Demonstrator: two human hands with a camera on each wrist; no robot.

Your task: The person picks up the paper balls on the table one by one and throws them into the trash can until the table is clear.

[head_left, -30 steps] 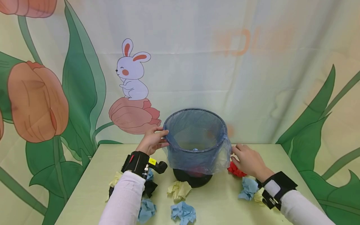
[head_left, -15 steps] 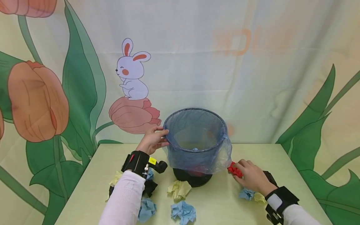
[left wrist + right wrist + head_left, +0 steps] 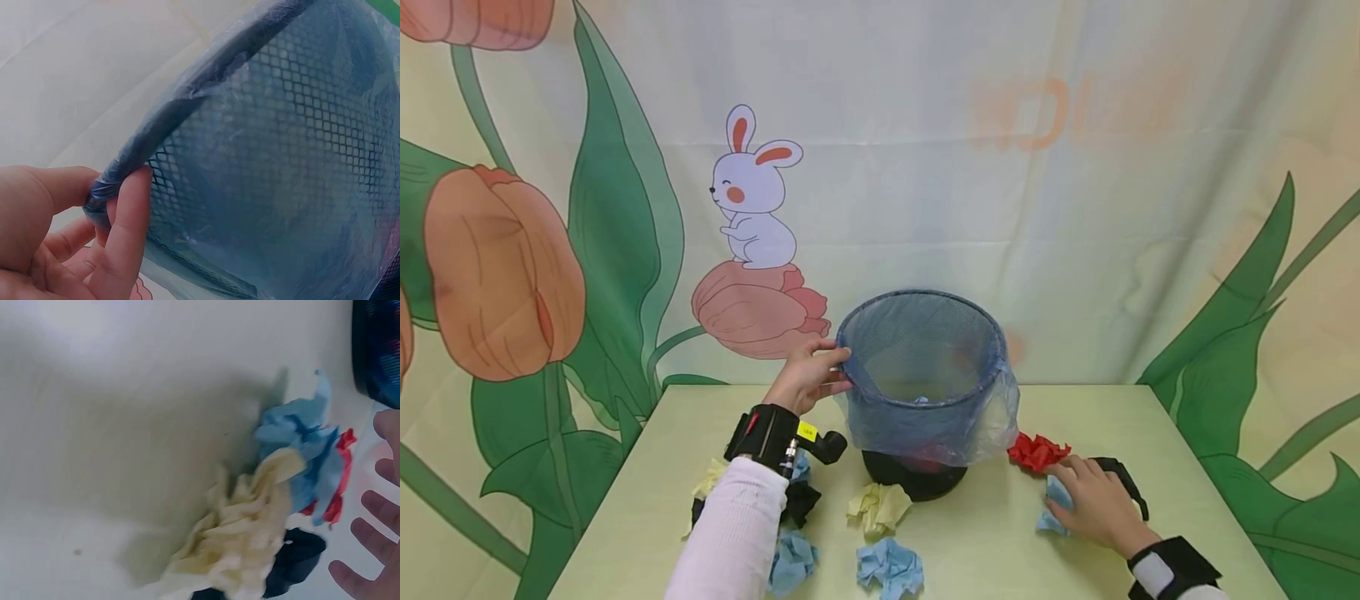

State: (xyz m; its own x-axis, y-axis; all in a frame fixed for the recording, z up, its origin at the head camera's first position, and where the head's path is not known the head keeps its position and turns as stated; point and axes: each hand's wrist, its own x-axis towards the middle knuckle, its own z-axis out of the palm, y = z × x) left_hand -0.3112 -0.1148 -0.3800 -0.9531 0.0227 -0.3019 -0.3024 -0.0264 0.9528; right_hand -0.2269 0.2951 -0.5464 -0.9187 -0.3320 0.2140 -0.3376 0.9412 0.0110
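Observation:
A black mesh wastebasket stands mid-table, lined with a thin blue plastic bag folded over its rim. My left hand pinches the bag-covered rim on its left side; in the left wrist view, thumb and fingers sit on either side of that rim. My right hand hovers over crumpled paper at the right, fingers spread and holding nothing. Below it a blue paper ball is partly hidden, beside a red one and a black one. A cream paper ball shows in the right wrist view.
In front of the basket lie a yellow paper ball and a blue paper ball. More crumpled paper lies around my left forearm, partly covered by it. A printed curtain hangs behind the table.
My right hand has come away from the basket's right side, passed over the red paper ball, and moved down and right above the blue one. The left hand keeps its place on the rim.

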